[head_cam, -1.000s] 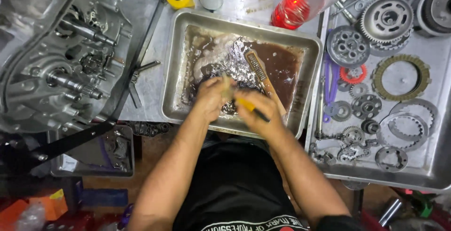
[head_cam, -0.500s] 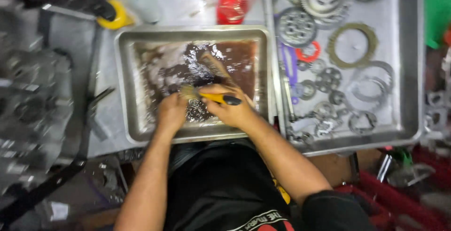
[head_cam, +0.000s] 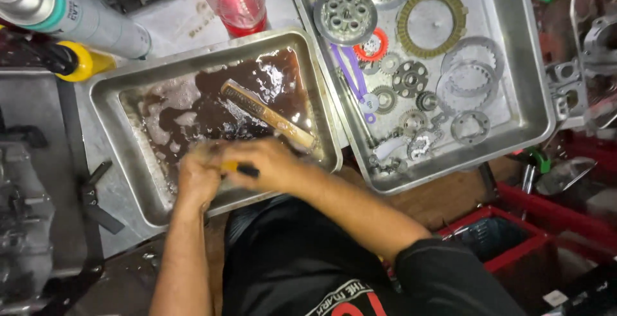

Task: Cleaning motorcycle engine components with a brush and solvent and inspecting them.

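Both my hands meet over the near edge of a steel tray (head_cam: 112,107) that holds dark brown liquid. My right hand (head_cam: 273,162) is closed on a small tool with a yellow and black handle (head_cam: 239,169). My left hand (head_cam: 196,178) is curled at the tool's yellow end, wet and blurred; what it holds is hidden. A wooden-handled brush (head_cam: 267,114) lies slanted in the liquid just beyond my right hand.
A second steel tray (head_cam: 527,91) to the right carries several gears, clutch plates and rings. A clear bottle with red liquid (head_cam: 238,1), a grey spray can (head_cam: 71,11) and a yellow-tipped tool (head_cam: 83,62) stand behind. Red bins (head_cam: 514,239) sit lower right, engine parts (head_cam: 26,207) at the left.
The view has swung left and closer. My hands have come back to the tray's near edge. The crumpled silver part seen under them earlier no longer shows; the brush lies uncovered.
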